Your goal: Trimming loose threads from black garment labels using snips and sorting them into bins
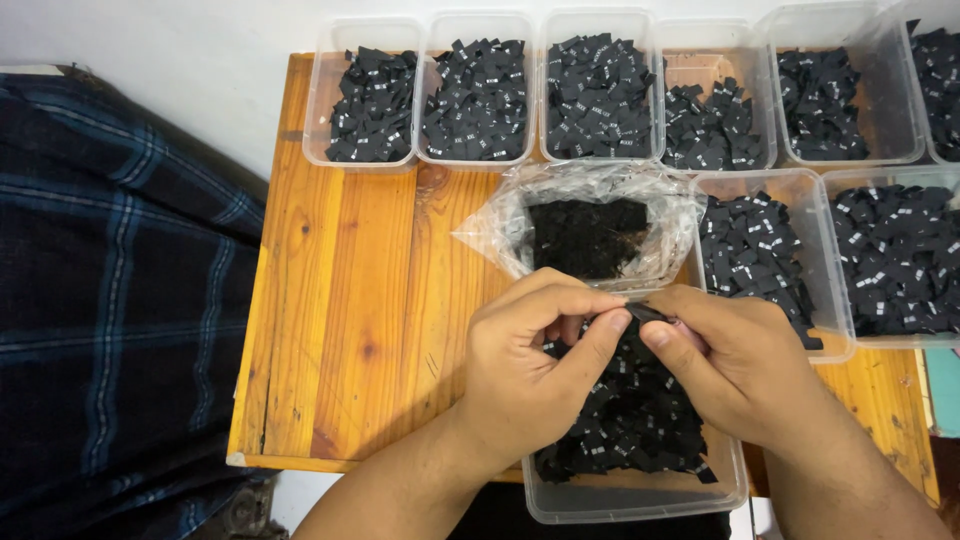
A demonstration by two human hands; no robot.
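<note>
A small wooden table (350, 300) of orange-brown planks with dark knots, its bare part lying to the left of the hands. Directly beneath the hands, at the table's near edge, a clear plastic tub (640, 495) of small black labels overhangs slightly. Just beyond the hands lies a crumpled clear plastic bag (500, 225) holding dark material. Farther beyond them, a row of clear tubs (480, 88) filled with black labels lines the far edge, side by side and touching. To the right of the hands stand two more such tubs (830, 300), adjacent to each other, the nearer one just beside the bag
</note>
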